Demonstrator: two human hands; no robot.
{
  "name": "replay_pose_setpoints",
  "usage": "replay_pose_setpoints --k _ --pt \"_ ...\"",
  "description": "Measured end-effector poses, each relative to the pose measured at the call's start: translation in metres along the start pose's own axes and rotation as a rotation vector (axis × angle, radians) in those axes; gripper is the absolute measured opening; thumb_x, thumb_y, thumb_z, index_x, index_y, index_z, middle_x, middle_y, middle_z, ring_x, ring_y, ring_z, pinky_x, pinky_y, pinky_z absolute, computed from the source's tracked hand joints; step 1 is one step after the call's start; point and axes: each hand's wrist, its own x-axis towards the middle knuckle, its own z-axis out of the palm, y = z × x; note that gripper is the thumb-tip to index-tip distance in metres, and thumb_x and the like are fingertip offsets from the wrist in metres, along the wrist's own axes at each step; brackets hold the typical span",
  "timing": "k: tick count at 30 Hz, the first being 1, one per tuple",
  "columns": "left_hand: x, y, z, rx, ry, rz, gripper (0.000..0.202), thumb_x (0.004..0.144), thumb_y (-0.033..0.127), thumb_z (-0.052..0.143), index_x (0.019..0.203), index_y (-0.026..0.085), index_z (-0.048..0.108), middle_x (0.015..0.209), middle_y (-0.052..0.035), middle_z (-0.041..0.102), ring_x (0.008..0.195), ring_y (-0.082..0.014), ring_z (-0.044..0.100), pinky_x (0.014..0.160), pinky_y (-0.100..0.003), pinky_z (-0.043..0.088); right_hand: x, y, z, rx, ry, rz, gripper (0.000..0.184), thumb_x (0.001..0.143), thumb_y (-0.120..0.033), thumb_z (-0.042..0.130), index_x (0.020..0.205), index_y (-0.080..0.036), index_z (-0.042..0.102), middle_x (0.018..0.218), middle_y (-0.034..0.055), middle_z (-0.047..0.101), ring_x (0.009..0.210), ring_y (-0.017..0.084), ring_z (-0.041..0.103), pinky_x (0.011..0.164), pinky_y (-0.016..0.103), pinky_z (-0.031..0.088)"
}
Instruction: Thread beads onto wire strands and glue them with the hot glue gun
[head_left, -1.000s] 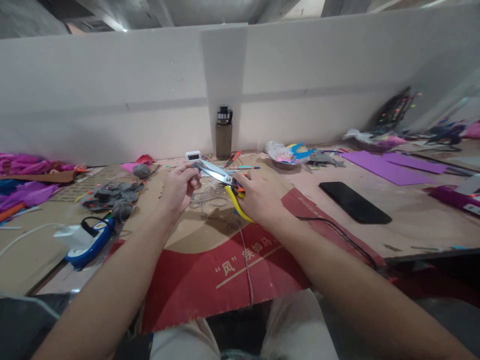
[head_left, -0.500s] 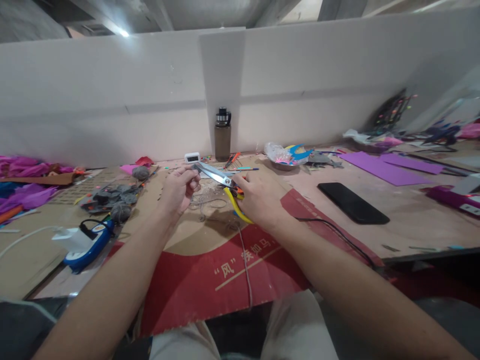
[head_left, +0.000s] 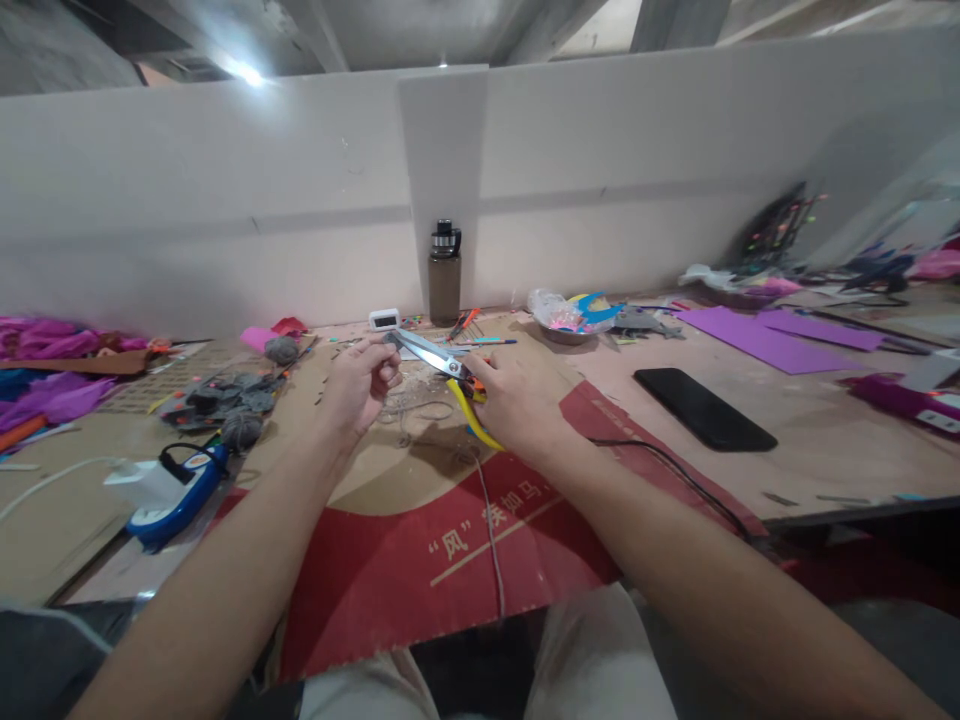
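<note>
My right hand (head_left: 521,395) is closed round the handles of a pair of scissors (head_left: 431,353), whose silver blades point left. At the blade tips, the fingers of my left hand (head_left: 361,378) are pinched together on a small dark grey piece (head_left: 391,338), too small to name. Below the right hand a yellow curved handle (head_left: 474,415) shows; the hand partly covers it, along with something orange. Under both hands lies a red and brown cardboard sheet (head_left: 420,555), with thin grey string (head_left: 491,535) running across it toward my lap.
A dark bottle (head_left: 445,285) and a small white display (head_left: 385,320) stand by the partition. A metal bowl (head_left: 570,335) holds colourful scraps. A black phone (head_left: 705,408) lies right, purple sheets (head_left: 772,335) behind it. Grey yarn balls (head_left: 242,430) and a blue power strip (head_left: 180,500) are left.
The camera view has shifted very slightly. Both hands and the scissors hold nearly the same position, with the blade tips still at the left fingers.
</note>
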Motion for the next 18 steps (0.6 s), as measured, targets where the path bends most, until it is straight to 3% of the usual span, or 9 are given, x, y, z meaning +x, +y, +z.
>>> replay_pose_setpoints --k 18 --pt "0.0017 -0.0006 -0.0002 -0.016 0.001 -0.011 0.009 0.062 0.009 0.060 0.059 0.012 0.053 0.056 0.0010 0.051 0.042 -0.0023 0.037 0.040 -0.016 0.030 -0.0012 0.0022 0.0061 0.010 -0.017 0.002 0.030 0.085 -0.029 0.042 0.112 -0.024 0.054 0.091 0.0084 0.056 0.071 0.016 0.048 0.060 0.028 0.027"
